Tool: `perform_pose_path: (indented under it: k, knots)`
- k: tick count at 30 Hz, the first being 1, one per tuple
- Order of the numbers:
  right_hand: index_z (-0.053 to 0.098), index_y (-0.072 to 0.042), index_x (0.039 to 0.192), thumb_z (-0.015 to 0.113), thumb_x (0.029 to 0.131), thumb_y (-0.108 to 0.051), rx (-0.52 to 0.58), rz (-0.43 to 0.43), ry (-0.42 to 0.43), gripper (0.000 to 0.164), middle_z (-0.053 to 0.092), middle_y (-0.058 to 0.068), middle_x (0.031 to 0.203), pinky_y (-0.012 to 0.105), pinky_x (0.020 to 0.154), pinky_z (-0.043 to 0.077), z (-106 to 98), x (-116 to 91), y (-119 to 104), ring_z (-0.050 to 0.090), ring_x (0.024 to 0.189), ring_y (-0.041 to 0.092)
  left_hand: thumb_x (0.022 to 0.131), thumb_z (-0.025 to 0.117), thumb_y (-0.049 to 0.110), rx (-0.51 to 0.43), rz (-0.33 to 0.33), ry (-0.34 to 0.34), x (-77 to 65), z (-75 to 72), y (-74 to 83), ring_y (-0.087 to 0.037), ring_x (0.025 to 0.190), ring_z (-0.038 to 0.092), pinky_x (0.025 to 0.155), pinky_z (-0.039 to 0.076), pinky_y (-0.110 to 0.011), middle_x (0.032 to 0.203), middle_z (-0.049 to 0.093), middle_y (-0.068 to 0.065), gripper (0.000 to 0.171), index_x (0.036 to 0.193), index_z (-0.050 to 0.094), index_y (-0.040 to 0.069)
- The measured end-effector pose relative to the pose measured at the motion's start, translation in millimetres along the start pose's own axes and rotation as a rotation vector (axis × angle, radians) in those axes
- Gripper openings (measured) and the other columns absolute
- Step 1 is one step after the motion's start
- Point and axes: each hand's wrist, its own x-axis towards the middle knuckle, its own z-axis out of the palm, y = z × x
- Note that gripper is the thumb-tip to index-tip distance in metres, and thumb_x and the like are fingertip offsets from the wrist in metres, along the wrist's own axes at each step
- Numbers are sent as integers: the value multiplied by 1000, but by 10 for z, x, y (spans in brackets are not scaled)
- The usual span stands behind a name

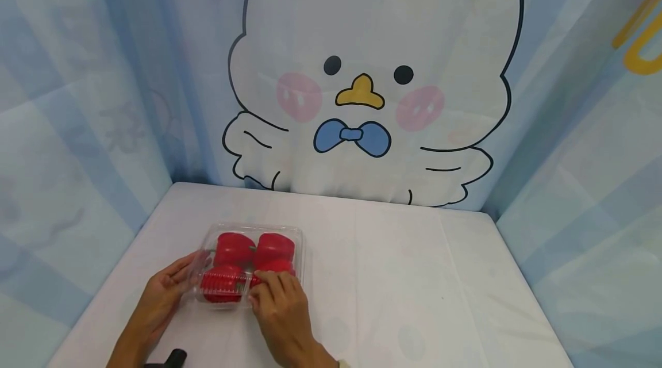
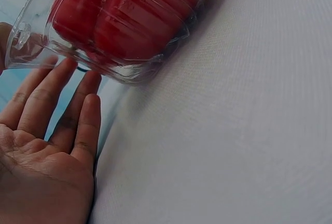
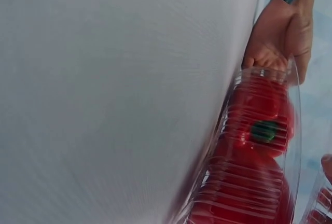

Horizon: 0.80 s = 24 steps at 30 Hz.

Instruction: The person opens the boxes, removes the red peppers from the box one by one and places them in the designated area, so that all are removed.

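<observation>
A clear plastic clamshell box point(image 1: 301, 241) stands on the left part of the table, with several red bell peppers point(image 1: 235, 248) inside. One pepper's green stem point(image 3: 264, 130) shows through the ribbed wall. At the box's left side, my left hand point(image 1: 162, 293) holds the rim, its thumb on the rim and its fairly straight fingers point(image 2: 46, 97) against the side wall. My right hand point(image 1: 281, 307) has curled fingers at the front right of the box and pinches the clear plastic edge there. Its fingertips are partly hidden; in the right wrist view only a fingertip point(image 3: 327, 166) shows.
White cloth covers the table point(image 1: 393, 282), which stretches to the right of the box. Pale blue curtains close in the sides, and a printed chick curtain point(image 1: 362, 172) hangs behind the back edge. A black piece point(image 1: 176, 358) shows by the left wrist.
</observation>
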Motion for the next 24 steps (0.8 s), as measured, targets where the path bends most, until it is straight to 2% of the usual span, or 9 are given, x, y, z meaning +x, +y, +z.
perform_pose_path:
  k: [4,8,9,10,12,16,17,21,24]
  knots:
    - [78,-14,92,93,83,-29,4,15,3,23,76,-5,116,25,92,59,-3,7,-9,65,100,10,98,78,35,24,-7,19,-6,15,10,18,113,62,104,52,-16,151,57,24,80,165,39,17]
    - [79,-14,95,92,85,-32,11,30,-7,24,75,-5,119,26,95,59,-10,22,-7,65,103,10,98,77,39,72,-6,24,1,22,2,19,112,60,103,53,-16,172,38,5,84,166,35,16]
    - [79,-14,95,92,85,-32,13,32,-8,24,75,-4,119,26,95,59,-12,24,-6,65,103,10,98,77,39,86,-6,25,3,21,-1,19,113,59,102,53,-15,174,34,1,85,167,34,15]
    - [79,-14,96,91,85,-32,13,32,-7,24,75,-4,120,26,94,59,-17,30,-5,65,103,10,98,77,39,96,-6,21,8,18,-5,14,123,59,102,53,-14,176,30,-2,85,167,33,14]
    - [79,-15,96,91,86,-32,13,36,-6,23,74,-5,120,26,94,59,-27,41,-6,65,103,10,99,76,36,106,13,14,8,12,-13,16,122,58,101,53,-13,177,26,-7,86,167,31,10]
    - [79,-15,95,90,87,-31,12,38,-4,21,74,-5,120,26,93,58,-37,66,-13,64,104,10,100,76,32,107,42,12,-1,3,-27,19,119,57,100,52,-11,176,27,-8,85,167,30,6]
    - [79,-16,95,90,87,-31,13,41,-5,20,74,-5,120,26,94,58,-37,69,-14,64,104,10,100,76,32,107,47,18,-2,5,-31,24,110,56,99,53,-10,175,31,-5,85,166,30,5]
    - [78,-16,95,90,87,-32,11,45,-2,21,73,-5,121,27,94,58,-34,76,-13,64,106,10,100,76,32,123,45,26,0,6,-43,24,109,56,99,53,-10,172,38,3,85,166,30,4]
    - [78,-16,96,89,87,-32,16,51,-1,21,74,-4,121,27,95,58,-34,79,-17,64,106,10,102,74,29,152,58,24,-2,1,-48,24,108,56,98,53,-9,173,36,-4,82,166,30,2]
